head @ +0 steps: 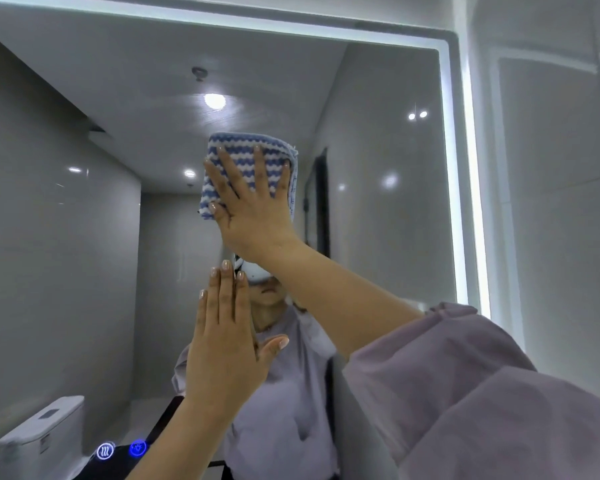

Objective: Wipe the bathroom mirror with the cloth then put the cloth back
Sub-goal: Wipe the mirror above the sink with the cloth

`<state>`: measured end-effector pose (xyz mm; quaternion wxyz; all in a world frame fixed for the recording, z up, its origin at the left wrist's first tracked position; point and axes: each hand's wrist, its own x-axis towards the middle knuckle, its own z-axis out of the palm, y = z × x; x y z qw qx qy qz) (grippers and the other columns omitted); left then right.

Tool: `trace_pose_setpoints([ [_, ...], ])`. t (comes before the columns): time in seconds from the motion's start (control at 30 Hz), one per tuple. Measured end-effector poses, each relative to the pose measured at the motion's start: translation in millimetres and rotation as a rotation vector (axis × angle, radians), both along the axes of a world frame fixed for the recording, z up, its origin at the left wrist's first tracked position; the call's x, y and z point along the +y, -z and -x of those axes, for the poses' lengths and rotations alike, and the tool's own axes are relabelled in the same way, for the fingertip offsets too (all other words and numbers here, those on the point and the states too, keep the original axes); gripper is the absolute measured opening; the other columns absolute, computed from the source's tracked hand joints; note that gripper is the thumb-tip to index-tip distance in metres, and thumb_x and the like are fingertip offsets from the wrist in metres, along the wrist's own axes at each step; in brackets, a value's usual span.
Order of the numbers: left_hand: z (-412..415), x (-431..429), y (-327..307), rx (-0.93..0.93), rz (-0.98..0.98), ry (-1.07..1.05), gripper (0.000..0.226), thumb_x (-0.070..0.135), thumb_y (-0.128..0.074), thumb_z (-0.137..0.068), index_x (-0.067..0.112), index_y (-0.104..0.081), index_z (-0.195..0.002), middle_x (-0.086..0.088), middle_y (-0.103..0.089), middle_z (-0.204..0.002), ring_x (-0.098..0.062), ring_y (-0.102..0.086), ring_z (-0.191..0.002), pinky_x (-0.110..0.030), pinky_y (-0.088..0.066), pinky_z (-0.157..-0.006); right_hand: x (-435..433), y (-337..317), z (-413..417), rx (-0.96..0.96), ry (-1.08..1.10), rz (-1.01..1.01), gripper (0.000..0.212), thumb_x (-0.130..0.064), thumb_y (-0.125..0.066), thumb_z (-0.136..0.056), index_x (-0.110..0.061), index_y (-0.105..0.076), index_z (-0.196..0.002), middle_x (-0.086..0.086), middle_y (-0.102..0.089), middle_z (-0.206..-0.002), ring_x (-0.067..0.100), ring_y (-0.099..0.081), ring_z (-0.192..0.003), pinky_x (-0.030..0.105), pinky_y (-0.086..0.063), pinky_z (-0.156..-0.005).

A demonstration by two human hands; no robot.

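Note:
A large bathroom mirror (378, 161) with a lit white border fills most of the view. My right hand (253, 206) presses a folded blue-and-white striped cloth (246, 157) flat against the glass, high at the centre, fingers spread over it. My left hand (222, 344) rests flat on the mirror below the cloth, fingers together and pointing up, holding nothing. A lilac sleeve covers my right upper arm. My own reflection stands behind both hands, mostly hidden by them.
Two glowing blue touch buttons (122, 449) sit on the mirror's lower edge. A white toilet (39, 434) appears reflected at the lower left. Grey tiled wall (551, 202) runs beside the mirror's right border.

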<state>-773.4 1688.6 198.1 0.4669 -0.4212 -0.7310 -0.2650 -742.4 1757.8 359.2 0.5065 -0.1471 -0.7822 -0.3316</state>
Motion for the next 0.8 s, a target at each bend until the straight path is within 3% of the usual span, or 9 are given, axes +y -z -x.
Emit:
trace_pose_setpoints([
  [0.13,0.4,-1.0,-0.2,0.002,-0.001,0.004,0.107,0.078,-0.017,-0.076,0.004,0.011,-0.147,-0.014,0.021,-0.155,-0.026,0.021,-0.144,-0.036,0.011,-0.117,5.6,-8.3,-8.6,-0.043,-0.001,-0.057,0.057,-0.049,-0.015,-0.100,-0.032,0.004,-0.151,-0.006,0.011,-0.160,0.037,0.020,-0.143,0.066,0.009,-0.110],
  [0.37,2.9,0.5,1.1,0.017,0.007,-0.011,0.108,0.082,-0.015,-0.077,0.004,0.008,-0.148,-0.015,0.018,-0.156,-0.027,0.017,-0.145,-0.038,0.006,-0.118,20.9,-23.7,-21.6,-0.059,-0.022,-0.097,0.056,-0.051,-0.017,-0.099,-0.037,-0.001,-0.151,-0.009,0.006,-0.160,0.033,0.015,-0.145,0.062,0.012,-0.112],
  [0.5,4.7,0.9,2.2,0.028,0.006,0.000,0.105,0.078,-0.013,-0.077,0.004,0.006,-0.149,-0.015,0.016,-0.157,-0.027,0.015,-0.146,-0.038,0.005,-0.118,41.5,-41.0,-38.9,0.025,0.018,-0.032,0.057,-0.053,-0.012,-0.099,-0.036,0.003,-0.151,-0.009,0.009,-0.160,0.032,0.016,-0.145,0.062,0.008,-0.112],
  [0.8,3.2,-0.9,2.4,0.036,0.011,-0.002,0.105,0.078,-0.014,-0.077,0.003,0.007,-0.148,-0.015,0.016,-0.157,-0.027,0.015,-0.146,-0.038,0.004,-0.118,119.7,-47.9,-109.9,0.221,0.043,0.206,0.058,-0.053,-0.016,-0.099,-0.038,0.007,-0.150,-0.011,0.010,-0.160,0.027,0.014,-0.146,0.053,0.016,-0.111],
])
